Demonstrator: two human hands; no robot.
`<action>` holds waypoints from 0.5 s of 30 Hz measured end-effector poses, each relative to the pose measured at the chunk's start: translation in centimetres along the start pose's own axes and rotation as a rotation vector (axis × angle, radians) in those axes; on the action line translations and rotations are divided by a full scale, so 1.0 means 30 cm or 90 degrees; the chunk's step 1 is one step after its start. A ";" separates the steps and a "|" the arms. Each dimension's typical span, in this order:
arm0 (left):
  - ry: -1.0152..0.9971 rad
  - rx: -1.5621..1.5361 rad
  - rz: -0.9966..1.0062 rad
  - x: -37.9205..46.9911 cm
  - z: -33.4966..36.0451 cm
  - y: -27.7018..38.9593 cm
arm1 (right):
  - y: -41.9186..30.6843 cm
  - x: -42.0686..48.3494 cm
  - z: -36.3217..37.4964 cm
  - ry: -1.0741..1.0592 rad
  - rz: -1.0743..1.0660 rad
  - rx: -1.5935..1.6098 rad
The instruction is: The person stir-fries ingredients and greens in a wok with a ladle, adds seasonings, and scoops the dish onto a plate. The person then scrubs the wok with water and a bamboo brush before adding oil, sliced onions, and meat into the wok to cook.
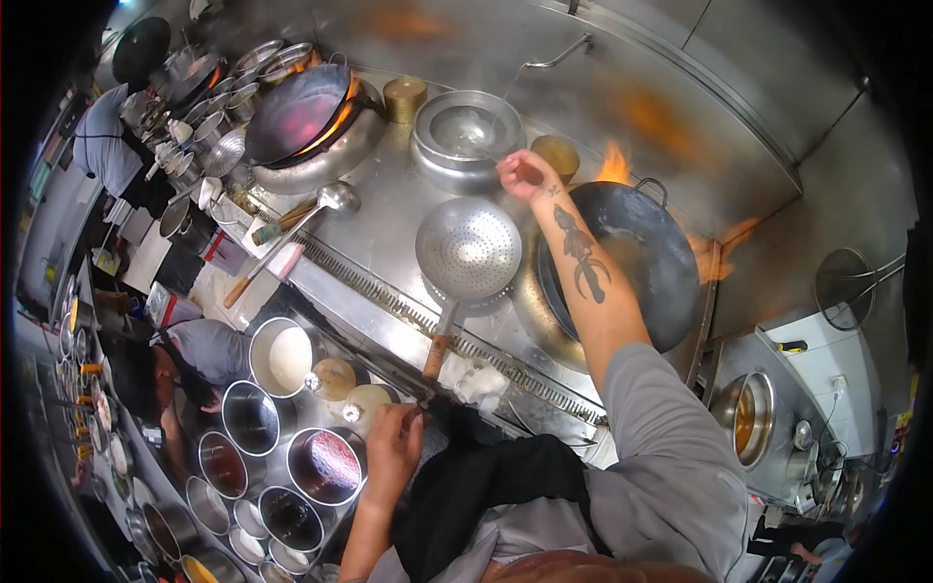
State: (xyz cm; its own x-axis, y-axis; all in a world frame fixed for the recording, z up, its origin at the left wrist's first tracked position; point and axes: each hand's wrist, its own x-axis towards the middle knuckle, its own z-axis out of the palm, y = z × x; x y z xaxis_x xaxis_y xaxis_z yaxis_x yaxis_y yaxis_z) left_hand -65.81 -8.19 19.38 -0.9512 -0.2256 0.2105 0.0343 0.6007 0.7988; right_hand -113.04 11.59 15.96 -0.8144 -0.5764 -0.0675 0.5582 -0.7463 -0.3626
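My right hand (526,176) reaches over the stove top, its fingers curled beside the rim of a steel pot (425,142). Water from a wall spout (557,63) runs into that pot. Whether these fingers grip anything is hard to see. Below my right forearm a black wok (667,284) sits on a lit burner, flames showing behind it. My left hand (396,441) hangs with bent fingers beside squeeze bottles (368,404) and a pot of dark red liquid (324,463); nothing shows in it. A perforated strainer ladle (468,248) with a wooden handle lies between the hands.
Another wok (302,116) tilts over flames at the left. A ladle (337,197) rests near the slotted drain (350,273), and a crumpled white cloth (477,382) lies at the front edge. Several sauce pots (251,415) stand at lower left, near a bending co-worker (208,350).
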 end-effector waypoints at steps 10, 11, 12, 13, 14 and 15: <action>-0.055 -0.097 0.097 0.043 0.092 0.070 | -0.176 -0.545 0.219 0.024 0.081 0.116; -0.063 -0.118 0.122 0.054 0.110 0.093 | -0.205 -0.639 0.233 0.028 0.057 0.113; -0.076 -0.123 0.132 0.059 0.119 0.116 | -0.217 -0.723 0.240 0.002 0.072 0.107; -0.090 -0.125 0.140 0.066 0.126 0.145 | -0.226 -0.809 0.248 -0.024 0.086 0.100; -0.103 -0.125 0.147 0.066 0.131 0.169 | -0.219 -0.901 0.295 0.057 0.067 0.103; -0.117 -0.130 0.158 0.068 0.149 0.188 | -0.225 -0.983 0.284 0.061 0.049 0.104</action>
State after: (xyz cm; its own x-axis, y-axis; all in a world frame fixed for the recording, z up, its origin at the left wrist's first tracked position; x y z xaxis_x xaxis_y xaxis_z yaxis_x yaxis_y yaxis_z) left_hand -68.93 -1.84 21.79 -0.9448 0.0598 0.3221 0.3135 0.4507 0.8358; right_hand -91.44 30.79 28.31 -0.7755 -0.6052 -0.1799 0.6312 -0.7499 -0.1981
